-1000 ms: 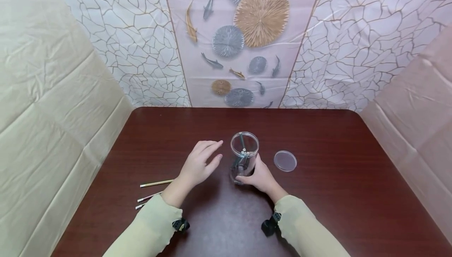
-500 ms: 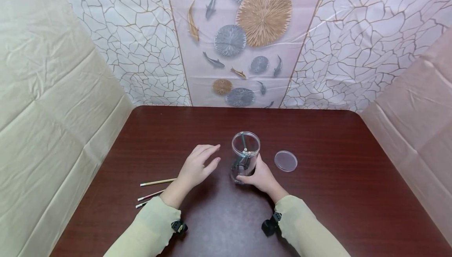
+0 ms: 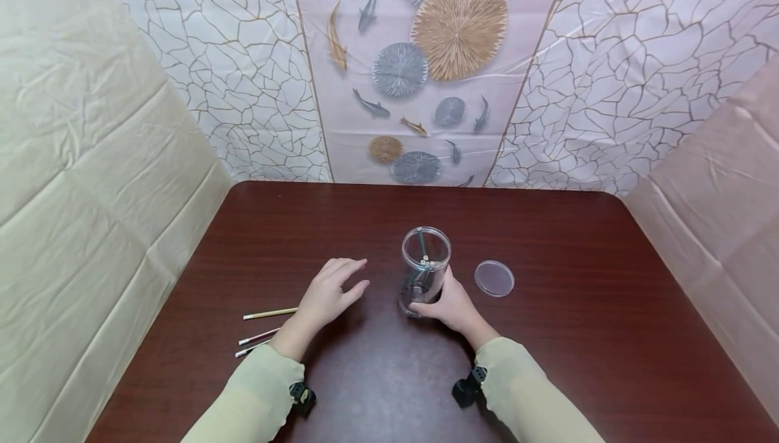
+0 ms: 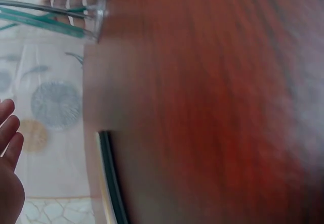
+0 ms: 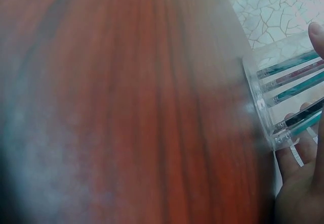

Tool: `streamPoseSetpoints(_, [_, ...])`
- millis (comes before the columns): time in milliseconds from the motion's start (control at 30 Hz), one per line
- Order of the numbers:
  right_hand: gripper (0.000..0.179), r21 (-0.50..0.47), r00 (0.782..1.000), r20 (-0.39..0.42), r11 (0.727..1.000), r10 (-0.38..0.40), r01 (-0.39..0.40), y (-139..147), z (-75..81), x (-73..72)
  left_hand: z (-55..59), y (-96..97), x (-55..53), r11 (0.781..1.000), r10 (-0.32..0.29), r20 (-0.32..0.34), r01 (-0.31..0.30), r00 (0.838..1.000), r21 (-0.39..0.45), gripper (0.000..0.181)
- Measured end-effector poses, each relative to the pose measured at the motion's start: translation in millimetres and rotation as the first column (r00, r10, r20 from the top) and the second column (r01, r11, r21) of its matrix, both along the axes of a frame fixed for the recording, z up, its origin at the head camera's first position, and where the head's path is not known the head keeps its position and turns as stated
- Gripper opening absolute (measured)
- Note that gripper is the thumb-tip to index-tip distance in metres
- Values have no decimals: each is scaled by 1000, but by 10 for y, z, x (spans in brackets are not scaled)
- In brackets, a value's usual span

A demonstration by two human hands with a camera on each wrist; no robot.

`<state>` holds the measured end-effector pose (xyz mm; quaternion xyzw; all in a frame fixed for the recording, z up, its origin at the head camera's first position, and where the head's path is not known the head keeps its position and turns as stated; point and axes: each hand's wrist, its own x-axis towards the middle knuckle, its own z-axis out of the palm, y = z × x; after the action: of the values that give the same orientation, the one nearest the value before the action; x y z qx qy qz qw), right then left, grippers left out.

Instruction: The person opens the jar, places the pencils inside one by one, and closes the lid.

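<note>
Three loose pencils [image 3: 270,313] beside one gripped jar [image 3: 424,274]

In the head view, the clear jar stood upright on the table [image 3: 584,341], its mouth uncovered. The right hand [image 3: 452,302] grasped its lower part, thumb curled across the near side and fingers wrapped round the right. Inside the jar stood a bunch of dark and green stems [image 3: 425,262], one leaning towards the far rim. The lid [image 3: 494,278] lay flat to the right of the jar, near it but apart. The left hand [image 3: 327,294] hung to the left of the jar, not touching it, its fingers released and loosely stretched. The three loose pencils lay farther left of the jar, partly hidden by the left wrist. A patterned cloth [image 3: 398,71] hung behind the jar.

In the left wrist view, the jar showed at the upper corner, with right-hand fingers visible through its wall. The left fingertips, free, sat below the jar at the picture's edge. Two loose pencils, one dark and one yellowish, lay below the jar too.

In the right wrist view, five stems showed through the jar's wall. The right hand's fingers bent behind the jar, its thumb at the upper side. Left fingertips showed above the jar, apart from it.
</note>
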<state>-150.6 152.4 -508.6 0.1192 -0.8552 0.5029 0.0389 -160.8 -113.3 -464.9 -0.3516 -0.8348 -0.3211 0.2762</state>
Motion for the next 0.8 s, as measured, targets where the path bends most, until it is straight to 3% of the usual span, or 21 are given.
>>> streamPoseSetpoints(133, [85,5,1000,4,1000,-7,7,3,3,8,-65,-72,2,998,29,77,-25,997,-50,39])
streamPoseSetpoints(267, [84,14,1000,2,1000,-8,8,-1,-5,7,-107,-174,-8,993,40,189,-17,981,-120,47])
streamPoseSetpoints(467, [82,8,1000,-2,1000,16,-16,-13,6,10,-141,-411,-30,976,81,346,-4,935,-217,58])
streamPoseSetpoints(800, [81,8,1000,8,1000,9,-9,0,15,12,-235,-611,-15,955,122,500,36,857,-295,61])
